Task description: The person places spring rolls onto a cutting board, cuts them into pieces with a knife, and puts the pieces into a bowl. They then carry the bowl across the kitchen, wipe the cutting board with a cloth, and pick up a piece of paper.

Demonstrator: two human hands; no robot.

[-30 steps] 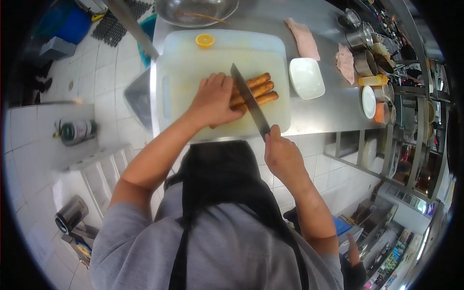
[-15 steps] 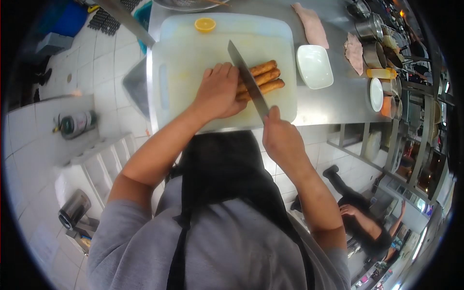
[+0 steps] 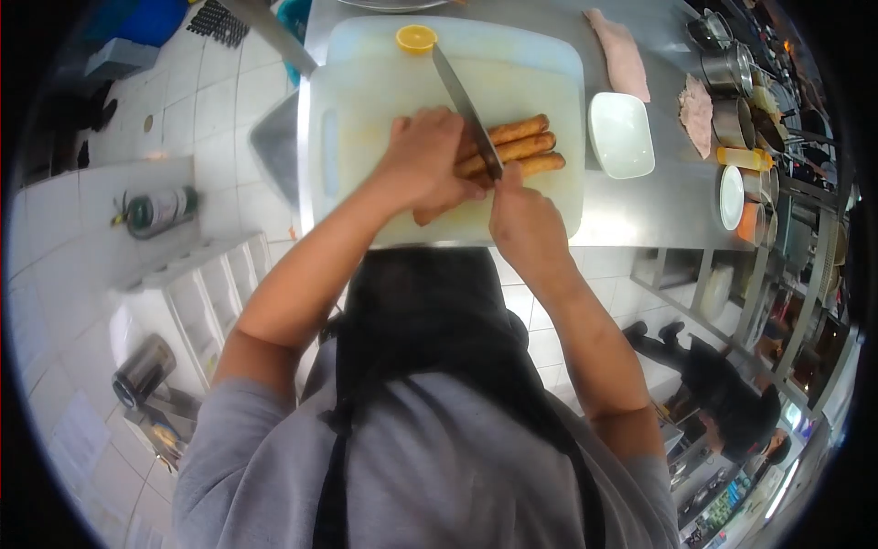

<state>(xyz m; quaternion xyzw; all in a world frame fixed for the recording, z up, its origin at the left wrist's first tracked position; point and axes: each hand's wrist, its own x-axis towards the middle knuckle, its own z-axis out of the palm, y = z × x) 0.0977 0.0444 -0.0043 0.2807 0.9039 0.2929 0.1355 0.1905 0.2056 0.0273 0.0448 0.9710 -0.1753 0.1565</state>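
Note:
My right hand (image 3: 530,224) is closed round the handle of a long kitchen knife (image 3: 465,102). The blade lies slantwise across several golden-brown fried rolls (image 3: 526,146), its tip pointing away from me near a halved lemon (image 3: 416,38). My left hand (image 3: 425,160) presses on the left part of the rolls, fingers bent over them and hiding much of that part. One roll end (image 3: 426,218) pokes out below the palm. Everything rests on a white cutting board (image 3: 366,96).
Right of the board, a white square dish (image 3: 622,137) stands on the steel counter (image 3: 622,215). Beyond it lie two pale pink cloths (image 3: 620,55), a small white plate (image 3: 732,197), pots (image 3: 727,66) and containers. Another person (image 3: 722,389) in dark clothes is at the lower right.
The knife and my right hand have slid forward, away from me, across the rolls. A roll end now shows below my left palm. The view has shifted slightly; the other person changed posture.

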